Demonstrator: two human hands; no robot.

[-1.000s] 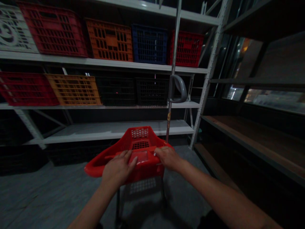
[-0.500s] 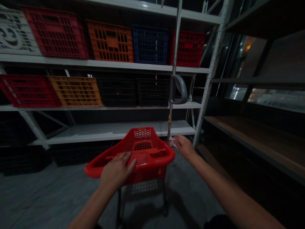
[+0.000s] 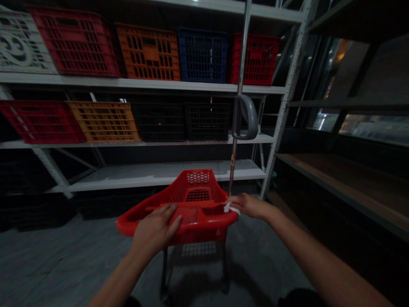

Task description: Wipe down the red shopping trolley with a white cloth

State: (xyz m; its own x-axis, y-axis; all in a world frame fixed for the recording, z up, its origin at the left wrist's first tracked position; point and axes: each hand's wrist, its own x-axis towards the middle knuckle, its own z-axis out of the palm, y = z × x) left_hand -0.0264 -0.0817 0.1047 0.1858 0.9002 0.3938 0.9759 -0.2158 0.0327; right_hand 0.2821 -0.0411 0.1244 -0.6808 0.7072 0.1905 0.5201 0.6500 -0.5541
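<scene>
Beside steel shelving (image 3: 159, 172), left hand (image 3: 155, 230) lies open, palm down on the red plastic trolley basket (image 3: 128, 224), apparently steadying it. Right hand (image 3: 251, 206), fingers closed, seems to pin a white scrap (image 3: 230, 208) against the rim, just beside the metal pole (image 3: 232, 170).

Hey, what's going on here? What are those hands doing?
One person is at a red plastic shopping trolley. Their left hand lies flat on its front, and their right hand is at its right rim, fingers on a white scrap, maybe tissue or cloth. Beside that hand stands a metal pole with a grey handle. Behind are white metal shelves holding plastic crates in red, orange, blue and black.
</scene>
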